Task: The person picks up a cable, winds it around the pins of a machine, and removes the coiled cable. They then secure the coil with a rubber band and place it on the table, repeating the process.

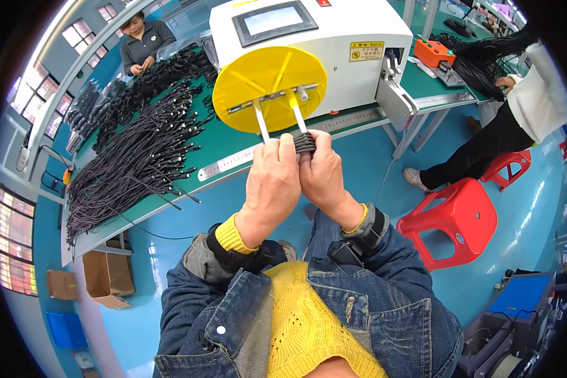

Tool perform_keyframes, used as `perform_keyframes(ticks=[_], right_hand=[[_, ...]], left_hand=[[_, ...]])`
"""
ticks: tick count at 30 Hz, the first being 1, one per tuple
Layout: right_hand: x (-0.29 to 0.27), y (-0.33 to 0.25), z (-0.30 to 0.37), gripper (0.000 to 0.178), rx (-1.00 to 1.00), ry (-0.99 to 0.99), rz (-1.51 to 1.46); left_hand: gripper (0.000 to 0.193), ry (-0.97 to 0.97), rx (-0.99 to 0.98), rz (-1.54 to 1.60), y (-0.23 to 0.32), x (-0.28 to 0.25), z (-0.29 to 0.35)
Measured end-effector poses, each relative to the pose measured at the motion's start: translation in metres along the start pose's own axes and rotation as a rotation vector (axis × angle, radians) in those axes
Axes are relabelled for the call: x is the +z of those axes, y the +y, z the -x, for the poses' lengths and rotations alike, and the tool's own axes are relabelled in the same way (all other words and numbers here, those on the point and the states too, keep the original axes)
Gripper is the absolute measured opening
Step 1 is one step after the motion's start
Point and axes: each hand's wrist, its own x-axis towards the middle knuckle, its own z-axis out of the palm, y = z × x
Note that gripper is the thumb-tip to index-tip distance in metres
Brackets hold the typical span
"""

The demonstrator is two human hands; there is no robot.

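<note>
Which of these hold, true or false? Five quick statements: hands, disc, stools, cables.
1. The right hand grips a coiled black cable. True.
2. The hands are far apart. False: the left hand is right beside the right hand.
3. A yellow disc is on the front of the white machine. True.
4. Blue stools stand at right. False: the stools are red.
5. Loose cables lie left of the machine. True.

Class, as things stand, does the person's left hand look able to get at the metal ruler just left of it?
Probably yes: the metal ruler lies close beside the left hand with nothing visible blocking the way, though that hand is now up against the coiled black cable.
</note>
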Motion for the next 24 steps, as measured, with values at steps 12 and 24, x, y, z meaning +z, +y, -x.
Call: perform_keyframes(ticks=[12, 24], right_hand=[[0.023, 0.029, 0.038, 0.013, -0.108, -0.462, 0.153], [0.055, 0.032, 0.062, 0.021, -0.285, -1.037, 0.369]], left_hand=[[0.022, -0.321, -0.75, 1.065, -0.056, -0.03, 0.066], [0.033, -1.185, -1.194, 1.262, -0.087, -0.012, 0.113]])
